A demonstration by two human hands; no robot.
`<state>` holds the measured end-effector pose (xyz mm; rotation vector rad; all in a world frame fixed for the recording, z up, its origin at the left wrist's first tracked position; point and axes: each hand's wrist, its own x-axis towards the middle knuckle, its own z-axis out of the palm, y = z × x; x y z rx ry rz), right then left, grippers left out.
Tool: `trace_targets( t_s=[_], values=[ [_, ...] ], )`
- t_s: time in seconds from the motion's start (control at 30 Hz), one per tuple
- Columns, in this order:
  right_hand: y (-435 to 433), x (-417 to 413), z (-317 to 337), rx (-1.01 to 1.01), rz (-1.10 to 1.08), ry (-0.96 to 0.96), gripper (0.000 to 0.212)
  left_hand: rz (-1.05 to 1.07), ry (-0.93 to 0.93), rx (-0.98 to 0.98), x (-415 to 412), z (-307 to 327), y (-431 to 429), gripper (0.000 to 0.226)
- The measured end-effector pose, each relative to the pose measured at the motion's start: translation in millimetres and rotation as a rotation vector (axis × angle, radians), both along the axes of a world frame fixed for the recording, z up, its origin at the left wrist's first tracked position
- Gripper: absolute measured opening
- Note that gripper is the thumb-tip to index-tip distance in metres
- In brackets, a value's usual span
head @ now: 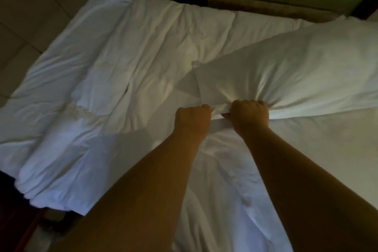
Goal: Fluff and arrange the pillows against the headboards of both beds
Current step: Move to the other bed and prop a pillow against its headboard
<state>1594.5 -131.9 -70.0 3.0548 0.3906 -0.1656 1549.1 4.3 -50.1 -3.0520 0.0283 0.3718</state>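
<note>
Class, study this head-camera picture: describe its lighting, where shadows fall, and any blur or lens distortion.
Head view: dim light, warm yellow on the plump white pillow and crumpled white duvet, bluish nearer the camera; the left forearm shades the duvet beside it; the left hand and right hand, gripping the pillow's end, look soft and grainy; the bed's edges slant and splay, wide-angle distortion.

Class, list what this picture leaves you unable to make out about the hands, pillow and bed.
1. Head view: fingertips of the left hand and right hand, curled out of sight into the bunched fabric of the pillow.
2. Head view: the pillow's far end, cut off by the right edge.
3. Head view: what lies beside the near-left edge of the duvet, lost in darkness.
</note>
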Motion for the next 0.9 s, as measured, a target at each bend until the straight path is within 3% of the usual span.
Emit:
trace_targets(
  t_s=[0.17,0.4,0.57,0.7,0.9],
  values=[
    [79,-20,43,0.064,0.011,-0.017,0.051,0.066,-0.124,0.003,-21,39,77,0.020],
    [289,-87,81,0.200,-0.013,0.053,0.047,0.181,-0.276,0.068,-88,78,278,0.016],
    [462,-149,70,0.313,-0.139,0.192,0.047,0.186,-0.221,0.049,-138,63,441,0.020],
    [579,-192,57,0.431,-0.150,0.290,0.047,0.311,-0.150,0.009,-186,54,552,0.020],
    [680,-238,26,0.534,-0.172,0.517,0.045,0.440,-0.032,-0.013,-221,33,647,0.021]
  ],
)
